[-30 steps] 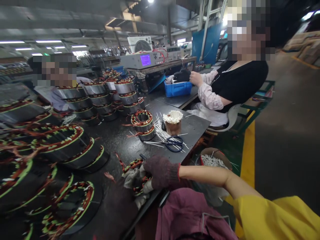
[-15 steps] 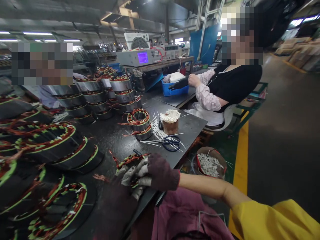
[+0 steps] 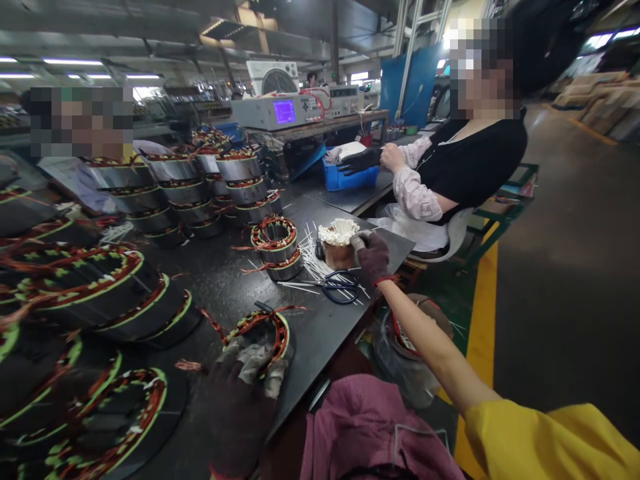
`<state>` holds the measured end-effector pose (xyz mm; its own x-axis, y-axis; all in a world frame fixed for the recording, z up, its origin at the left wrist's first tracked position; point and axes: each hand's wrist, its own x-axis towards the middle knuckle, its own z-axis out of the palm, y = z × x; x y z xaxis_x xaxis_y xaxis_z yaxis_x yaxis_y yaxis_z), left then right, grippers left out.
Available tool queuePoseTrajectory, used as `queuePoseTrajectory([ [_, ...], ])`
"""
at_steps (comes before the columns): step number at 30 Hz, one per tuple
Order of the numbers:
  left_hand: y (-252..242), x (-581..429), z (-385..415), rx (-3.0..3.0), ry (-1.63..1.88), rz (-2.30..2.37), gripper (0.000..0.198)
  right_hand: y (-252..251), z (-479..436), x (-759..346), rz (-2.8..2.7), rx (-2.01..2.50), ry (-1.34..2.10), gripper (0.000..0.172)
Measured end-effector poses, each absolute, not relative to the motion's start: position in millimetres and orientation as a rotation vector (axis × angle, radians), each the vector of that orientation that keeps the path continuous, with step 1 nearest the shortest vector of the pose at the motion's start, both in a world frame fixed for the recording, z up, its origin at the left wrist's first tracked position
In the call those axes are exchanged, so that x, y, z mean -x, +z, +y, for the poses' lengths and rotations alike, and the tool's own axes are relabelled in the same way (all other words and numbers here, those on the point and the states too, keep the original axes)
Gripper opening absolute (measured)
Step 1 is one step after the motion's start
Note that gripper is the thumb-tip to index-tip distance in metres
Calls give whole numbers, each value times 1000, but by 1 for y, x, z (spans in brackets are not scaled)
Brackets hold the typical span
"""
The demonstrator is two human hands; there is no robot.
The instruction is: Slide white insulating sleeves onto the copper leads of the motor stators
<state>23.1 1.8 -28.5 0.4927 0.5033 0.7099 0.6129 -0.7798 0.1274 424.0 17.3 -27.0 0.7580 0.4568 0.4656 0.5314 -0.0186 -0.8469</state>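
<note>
My left hand (image 3: pixel 244 393), in a dark glove with grey fingertips, grips the near rim of a motor stator (image 3: pixel 280 333) lying on the table. Red-brown windings, green-yellow insulation and loose leads show on that stator. My right hand (image 3: pixel 373 255), gloved alike, is at the right rim of a brown cup (image 3: pixel 339 255). Its fingers are bent together beside the white cable ties (image 3: pixel 340 230) standing in the cup; whatever they pinch is too small to make out. Dark-handled scissors (image 3: pixel 340 287) lie in front of the cup among loose ties.
Two stacked stators (image 3: pixel 275 250) stand left of the cup. Taller stator stacks (image 3: pixel 173 193) fill the table's left and back. A co-worker (image 3: pixel 470 157) sits at the right by a blue bin (image 3: pixel 350 177). Below the table edge is a bag-lined container (image 3: pixel 407 340).
My right hand has left the stator and moved away and to the right, up to the cup of cable ties. The left hand stays on the stator, now more exposed.
</note>
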Motion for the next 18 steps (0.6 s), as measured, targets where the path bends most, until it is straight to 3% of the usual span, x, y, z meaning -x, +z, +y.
queuePoseTrajectory([
  [13,-23,-27,-3,2595,-1230,-992,11,-27,13,-426,-641,1346,9,43],
  [18,-19,-37,-10,2566,-1256,-1092,2,-10,-1,-410,-628,1207,-29,32],
])
